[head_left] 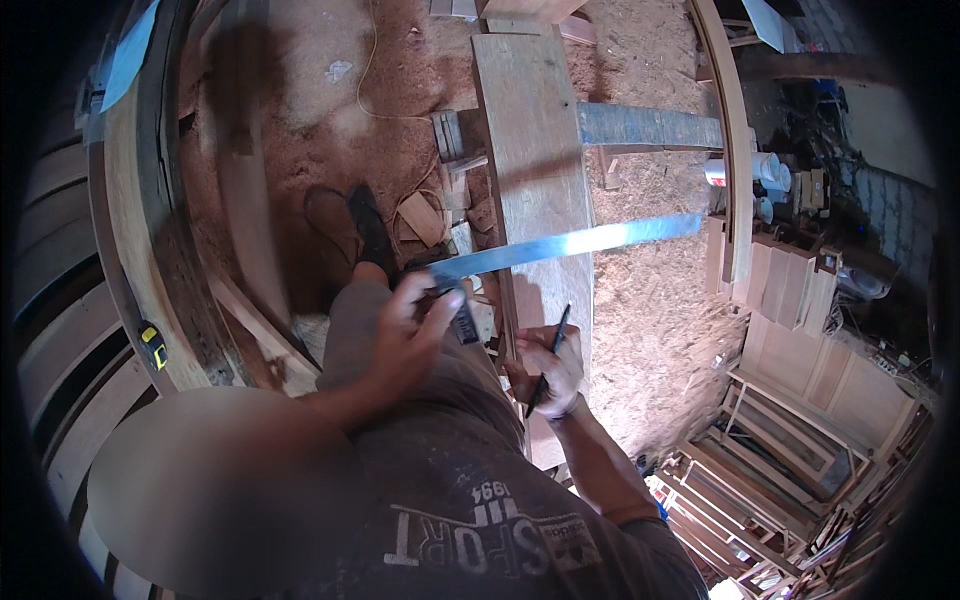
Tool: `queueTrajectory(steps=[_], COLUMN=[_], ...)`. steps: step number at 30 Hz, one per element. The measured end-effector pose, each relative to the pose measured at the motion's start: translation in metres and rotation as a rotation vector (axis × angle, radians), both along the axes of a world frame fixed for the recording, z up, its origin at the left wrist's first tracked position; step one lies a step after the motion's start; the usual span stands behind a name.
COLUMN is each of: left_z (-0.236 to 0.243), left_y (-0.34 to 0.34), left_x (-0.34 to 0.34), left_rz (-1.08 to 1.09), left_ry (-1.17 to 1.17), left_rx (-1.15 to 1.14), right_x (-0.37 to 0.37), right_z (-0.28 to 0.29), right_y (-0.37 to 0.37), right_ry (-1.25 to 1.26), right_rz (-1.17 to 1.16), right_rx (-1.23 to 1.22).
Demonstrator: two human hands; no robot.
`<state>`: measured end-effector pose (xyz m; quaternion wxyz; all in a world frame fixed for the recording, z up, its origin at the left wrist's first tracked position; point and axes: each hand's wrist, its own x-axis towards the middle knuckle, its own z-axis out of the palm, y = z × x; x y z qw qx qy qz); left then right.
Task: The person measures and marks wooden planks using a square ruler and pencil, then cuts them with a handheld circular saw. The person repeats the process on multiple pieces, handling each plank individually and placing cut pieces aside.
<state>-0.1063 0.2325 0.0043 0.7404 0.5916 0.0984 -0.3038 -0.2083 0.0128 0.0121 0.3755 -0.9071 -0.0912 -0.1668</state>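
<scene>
My left hand is closed around the dark handle of a try square. Its long shiny metal blade stretches to the right across a wide wooden board; whether it touches the board, I cannot tell. Between the fingers of my right hand is a thin dark pencil, pointing up and slightly right. That hand is over the near part of the board, just below the blade.
A blue-grey worn beam runs rightward from the board. Wood offcuts lie on the dusty floor beside my foot. A yellow and black tape measure rests at the left. Wooden frames are stacked at the lower right, with white buckets above.
</scene>
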Motion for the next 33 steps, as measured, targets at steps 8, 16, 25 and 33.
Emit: queueTrajectory(steps=[8,16,25,33], left_z=[-0.085,-0.080,-0.068,-0.066], left_y=[-0.076,-0.082,-0.081,-0.079], left_x=[-0.008,0.003,0.011,0.012], left_rz=[0.094,0.041,-0.002,-0.030], left_ry=[-0.162,-0.209,-0.087,-0.061], left_rx=[0.048,0.099,0.097,0.140], right_x=[0.018,0.018,0.016,0.018], right_z=[-0.025,-0.043,-0.048,-0.047], right_y=[0.009,0.008,0.008,0.009], right_ry=[0.189,0.204,0.200,0.184], right_rz=[-0.033,-0.125,-0.136,-0.150], right_rx=[-0.126,-0.152,-0.127,-0.123])
